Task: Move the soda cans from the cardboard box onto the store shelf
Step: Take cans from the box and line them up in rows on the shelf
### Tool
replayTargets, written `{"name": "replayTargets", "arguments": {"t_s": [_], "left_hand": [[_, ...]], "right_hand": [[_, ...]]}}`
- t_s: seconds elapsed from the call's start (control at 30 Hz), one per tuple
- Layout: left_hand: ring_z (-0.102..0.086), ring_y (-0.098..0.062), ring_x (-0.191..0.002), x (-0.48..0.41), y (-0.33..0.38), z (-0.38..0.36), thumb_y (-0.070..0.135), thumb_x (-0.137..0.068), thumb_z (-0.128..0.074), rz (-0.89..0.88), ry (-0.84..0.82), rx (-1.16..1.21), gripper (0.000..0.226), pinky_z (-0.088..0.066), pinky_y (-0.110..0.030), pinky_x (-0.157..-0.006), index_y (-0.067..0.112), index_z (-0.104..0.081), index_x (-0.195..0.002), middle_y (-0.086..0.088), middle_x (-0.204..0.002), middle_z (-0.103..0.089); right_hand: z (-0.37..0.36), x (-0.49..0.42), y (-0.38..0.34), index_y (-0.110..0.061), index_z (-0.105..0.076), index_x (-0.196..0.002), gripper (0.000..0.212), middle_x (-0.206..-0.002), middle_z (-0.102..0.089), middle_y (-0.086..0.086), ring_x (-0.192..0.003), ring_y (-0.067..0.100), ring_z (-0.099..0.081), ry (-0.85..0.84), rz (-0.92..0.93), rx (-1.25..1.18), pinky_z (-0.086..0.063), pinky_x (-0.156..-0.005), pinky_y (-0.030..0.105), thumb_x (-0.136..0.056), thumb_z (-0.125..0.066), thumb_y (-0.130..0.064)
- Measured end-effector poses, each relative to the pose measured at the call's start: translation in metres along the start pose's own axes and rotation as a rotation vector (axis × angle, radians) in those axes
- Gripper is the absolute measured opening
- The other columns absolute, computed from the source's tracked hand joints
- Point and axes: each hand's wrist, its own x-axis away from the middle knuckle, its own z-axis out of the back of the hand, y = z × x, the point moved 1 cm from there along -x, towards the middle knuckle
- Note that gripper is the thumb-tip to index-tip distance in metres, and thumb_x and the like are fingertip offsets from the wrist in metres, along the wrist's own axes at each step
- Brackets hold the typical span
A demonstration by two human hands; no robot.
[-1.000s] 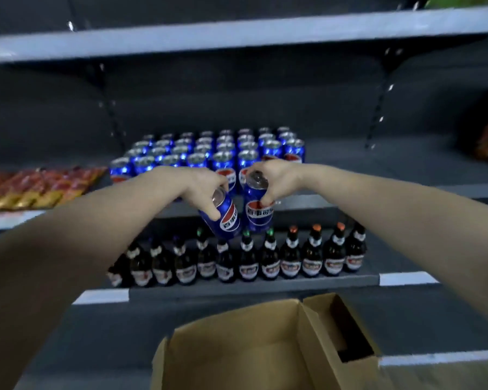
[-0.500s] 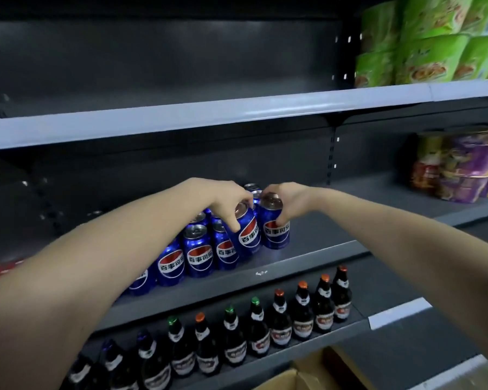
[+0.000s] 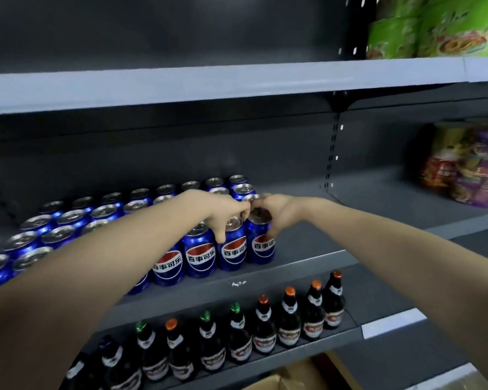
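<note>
Both hands are at the front right corner of the can block (image 3: pixel 68 219) on the middle shelf (image 3: pixel 299 267). The left hand (image 3: pixel 223 212) grips the left can (image 3: pixel 234 253) from above, fingers curled over its rim. The right hand (image 3: pixel 279 216) wraps the end can (image 3: pixel 262 246) just beside it. Both cans stand upright, touching, and look set down. The hands are directly on top, so I'd let go straight up. The cardboard box (image 3: pixel 290 374) is well below, only a corner showing.
</note>
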Motion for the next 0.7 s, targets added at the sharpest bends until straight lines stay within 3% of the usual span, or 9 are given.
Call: {"name": "replayTargets", "arguments": {"t_s": [0.17,0.37,0.47,0.6,0.7], "left_hand": [[-0.048,-0.022,-0.107,-0.005,-0.006,-0.005,0.020,-0.067,-0.081,0.007,0.037,0.023,0.068,-0.049,-0.041,-0.088,0.028,-0.042,-0.122,0.002,-0.126,-0.038],[-0.051,-0.022,-0.105,-0.006,-0.002,-0.008,0.017,-0.067,-0.081,0.049,0.059,0.004,0.073,-0.048,-0.042,-0.089,0.026,-0.042,-0.127,0.000,-0.123,-0.048],[-0.051,-0.022,-0.107,0.000,0.000,-0.017,0.013,-0.067,-0.079,0.061,0.117,0.003,0.079,-0.048,-0.041,-0.091,0.025,-0.039,-0.134,-0.002,-0.127,-0.050],[-0.040,-0.024,-0.125,0.017,0.004,-0.038,0.021,-0.073,-0.076,0.078,0.293,0.039,0.089,-0.043,-0.040,-0.099,0.021,-0.026,-0.146,-0.003,-0.143,-0.037],[-0.041,-0.024,-0.120,0.035,0.005,-0.045,0.027,-0.071,-0.075,0.022,0.484,0.056,0.073,-0.044,-0.044,-0.096,0.022,-0.039,-0.135,-0.004,-0.132,-0.044]], "right_hand": [[0.001,-0.006,0.007,-0.024,-0.043,-0.140,0.076,-0.135,-0.034,0.003,-0.125,0.019,-0.040,-0.017,0.095,0.052,-0.039,-0.103,0.026,-0.073,-0.078,-0.017],[-0.002,-0.002,0.007,-0.027,-0.047,-0.139,0.072,-0.134,-0.036,0.002,-0.120,0.017,-0.042,0.076,0.137,0.080,-0.035,-0.092,0.017,-0.074,-0.078,-0.018],[-0.014,0.004,0.003,-0.025,-0.044,-0.140,0.072,-0.136,-0.035,0.005,-0.122,0.022,-0.045,0.131,0.120,0.093,-0.039,-0.102,0.026,-0.076,-0.076,-0.018],[-0.037,0.016,-0.006,-0.025,-0.022,-0.149,0.092,-0.140,-0.032,0.009,-0.124,0.034,-0.037,0.215,0.009,0.063,-0.040,-0.103,0.044,-0.074,-0.075,-0.022],[-0.045,0.030,-0.021,-0.016,-0.034,-0.142,0.076,-0.129,-0.043,0.013,-0.117,0.035,-0.038,0.439,0.065,0.098,-0.041,-0.096,0.045,-0.073,-0.066,-0.025]]}}
